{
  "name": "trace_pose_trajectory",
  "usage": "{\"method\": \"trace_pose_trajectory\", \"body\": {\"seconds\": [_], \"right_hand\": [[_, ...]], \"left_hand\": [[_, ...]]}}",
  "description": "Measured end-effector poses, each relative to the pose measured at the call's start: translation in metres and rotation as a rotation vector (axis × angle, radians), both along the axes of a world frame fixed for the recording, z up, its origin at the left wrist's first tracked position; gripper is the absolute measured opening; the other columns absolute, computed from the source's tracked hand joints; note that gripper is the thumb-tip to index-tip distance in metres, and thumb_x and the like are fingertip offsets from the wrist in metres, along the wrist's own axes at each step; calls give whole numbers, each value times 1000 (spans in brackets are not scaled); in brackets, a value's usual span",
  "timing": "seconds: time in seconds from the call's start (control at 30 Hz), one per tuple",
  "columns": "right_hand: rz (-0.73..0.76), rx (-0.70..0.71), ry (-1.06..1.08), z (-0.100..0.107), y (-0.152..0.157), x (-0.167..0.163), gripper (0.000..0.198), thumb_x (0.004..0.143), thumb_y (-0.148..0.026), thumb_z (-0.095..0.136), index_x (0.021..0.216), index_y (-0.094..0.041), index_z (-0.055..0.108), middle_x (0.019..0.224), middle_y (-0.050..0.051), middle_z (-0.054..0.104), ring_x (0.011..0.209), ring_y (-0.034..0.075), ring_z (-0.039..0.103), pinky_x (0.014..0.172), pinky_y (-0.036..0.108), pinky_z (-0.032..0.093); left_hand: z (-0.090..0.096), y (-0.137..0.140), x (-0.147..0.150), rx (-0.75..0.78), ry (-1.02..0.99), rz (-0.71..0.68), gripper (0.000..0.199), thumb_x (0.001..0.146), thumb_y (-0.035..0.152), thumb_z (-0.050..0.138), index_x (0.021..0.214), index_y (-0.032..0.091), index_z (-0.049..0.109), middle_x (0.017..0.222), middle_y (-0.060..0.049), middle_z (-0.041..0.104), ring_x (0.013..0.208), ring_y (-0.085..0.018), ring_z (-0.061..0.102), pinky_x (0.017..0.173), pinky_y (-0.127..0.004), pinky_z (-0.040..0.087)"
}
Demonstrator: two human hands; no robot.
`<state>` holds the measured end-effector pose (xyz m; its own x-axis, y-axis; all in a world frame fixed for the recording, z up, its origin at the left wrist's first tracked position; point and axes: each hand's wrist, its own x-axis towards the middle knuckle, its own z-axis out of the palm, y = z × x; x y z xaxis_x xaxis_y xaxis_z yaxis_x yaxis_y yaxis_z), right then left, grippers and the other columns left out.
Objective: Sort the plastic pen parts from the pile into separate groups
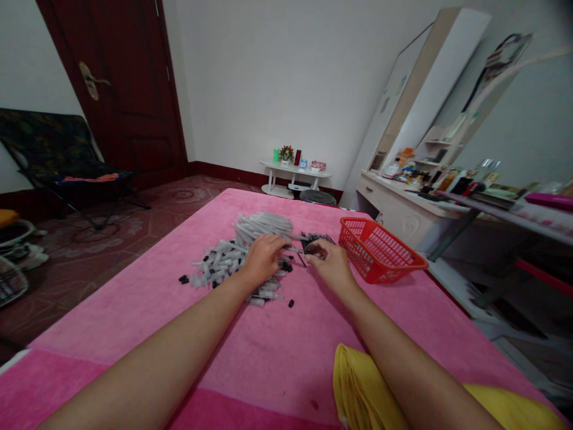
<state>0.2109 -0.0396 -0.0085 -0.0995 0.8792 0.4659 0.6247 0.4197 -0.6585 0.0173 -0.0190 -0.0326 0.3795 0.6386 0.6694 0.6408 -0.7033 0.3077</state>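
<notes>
Curling narrowly beside blurred pale tubes (263,226), both hands (264,258) (332,263) show too little: what they hold I cannot tell.

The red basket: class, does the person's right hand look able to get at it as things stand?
Probably yes: the right hand is just left of the red basket, whose top is open, and nothing seems to block the short gap between them.

So the left forearm (179,349) and right forearm (398,358) are both slanting inward, bare. Left hand (263,258)'s lying palm-down, fingers bending; right hand (333,266)'s facing it, thumb and index sitting close together.
</notes>
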Motion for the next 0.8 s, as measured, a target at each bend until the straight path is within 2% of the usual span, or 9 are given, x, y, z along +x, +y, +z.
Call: {"method": "trace_pose_trajectory", "body": {"seconds": [0.33,0.8], "right_hand": [[-19,47,-46,-1,0,0,13,68,-16,58,80,-18,65,75,1,67,67,14,59,64,24,43],[-29,94,-148,-3,0,2,12,70,-15,59,80,-18,65,78,2,66,69,14,58,65,24,42]], "left_hand": [[-1,0,1,19,10,-10,22,82,12,49,98,18,64,92,-7,66,90,-21,58,79,-34,41],[-1,0,0,22,23,-26,25,81,8,50,98,18,64,94,-7,66,92,-21,58,80,-34,42]]}}
